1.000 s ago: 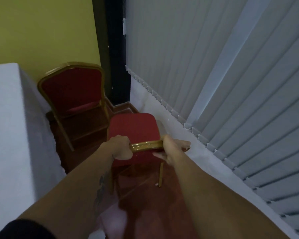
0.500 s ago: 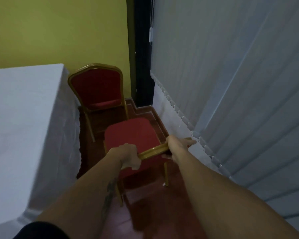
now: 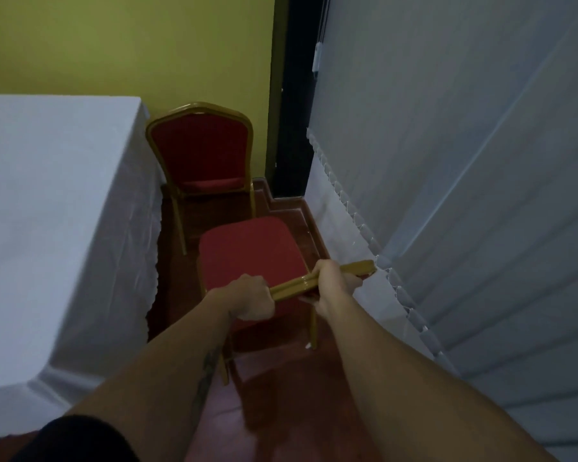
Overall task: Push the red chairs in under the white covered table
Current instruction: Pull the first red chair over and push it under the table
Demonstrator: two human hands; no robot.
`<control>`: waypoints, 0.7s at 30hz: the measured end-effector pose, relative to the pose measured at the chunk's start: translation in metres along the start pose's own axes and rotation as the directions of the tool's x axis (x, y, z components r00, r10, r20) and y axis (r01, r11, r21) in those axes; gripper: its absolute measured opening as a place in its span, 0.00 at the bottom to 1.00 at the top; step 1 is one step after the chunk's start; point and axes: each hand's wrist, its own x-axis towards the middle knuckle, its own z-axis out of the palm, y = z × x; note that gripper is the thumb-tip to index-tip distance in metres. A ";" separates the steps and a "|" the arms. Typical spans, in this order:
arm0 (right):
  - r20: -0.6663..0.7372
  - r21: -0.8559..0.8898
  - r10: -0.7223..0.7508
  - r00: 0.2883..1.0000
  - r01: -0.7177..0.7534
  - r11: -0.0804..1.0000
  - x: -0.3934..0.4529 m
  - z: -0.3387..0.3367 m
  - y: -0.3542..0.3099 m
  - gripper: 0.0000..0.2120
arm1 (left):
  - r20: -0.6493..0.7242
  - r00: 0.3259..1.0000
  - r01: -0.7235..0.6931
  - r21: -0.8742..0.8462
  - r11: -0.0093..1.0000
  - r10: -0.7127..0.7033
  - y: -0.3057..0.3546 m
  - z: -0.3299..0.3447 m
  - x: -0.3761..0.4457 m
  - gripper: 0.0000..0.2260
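A red chair with a gold frame stands in front of me, its seat pointing away. My left hand and my right hand both grip the gold top rail of its backrest, which runs tilted from lower left to upper right. A second red chair stands beyond it, facing me, against the yellow wall. The table with the white cloth fills the left side; both chairs stand to its right, outside the cloth's edge.
Grey vertical blinds and a white sill run along the right, close to the near chair. A yellow wall and a dark door frame close the far end. The reddish-brown floor forms a narrow aisle.
The view has swung to the right, so the table and far chair appear further right. The near chair's top rail has turned, its right end now further away. Both hands keep their grip.
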 end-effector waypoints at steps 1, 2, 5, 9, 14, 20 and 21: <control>0.011 -0.012 -0.003 1.000 0.003 1.000 -0.001 -0.001 -0.001 0.30 | 0.008 1.000 0.013 -0.012 1.000 -0.013 0.002 0.000 -0.003 0.08; 0.034 -0.032 -0.002 0.999 0.004 0.999 -0.003 -0.003 -0.002 0.30 | 0.015 1.000 0.026 -0.014 1.000 -0.026 0.003 0.000 -0.006 0.11; 0.086 -0.073 0.015 0.996 -0.009 0.997 -0.008 -0.010 -0.009 0.29 | 0.020 0.998 0.065 0.009 0.998 -0.066 0.008 0.002 -0.012 0.10; 0.182 -0.133 0.035 0.983 -0.011 0.991 0.000 -0.013 -0.021 0.29 | 0.012 0.992 0.127 -0.005 0.992 -0.127 0.015 0.005 -0.015 0.12; 0.328 -0.282 0.089 0.940 0.007 0.959 0.026 -0.011 -0.032 0.29 | -0.024 0.969 0.246 -0.063 0.967 -0.248 0.034 0.011 -0.020 0.11; 0.468 -0.410 0.148 0.871 0.066 0.910 0.053 -0.004 -0.051 0.30 | -0.068 0.916 0.376 -0.196 0.906 -0.395 0.058 0.023 -0.018 0.14; 0.483 -0.435 0.164 0.860 0.074 0.897 0.055 -0.001 -0.054 0.30 | -0.072 0.908 0.390 -0.218 0.895 -0.413 0.059 0.024 -0.017 0.14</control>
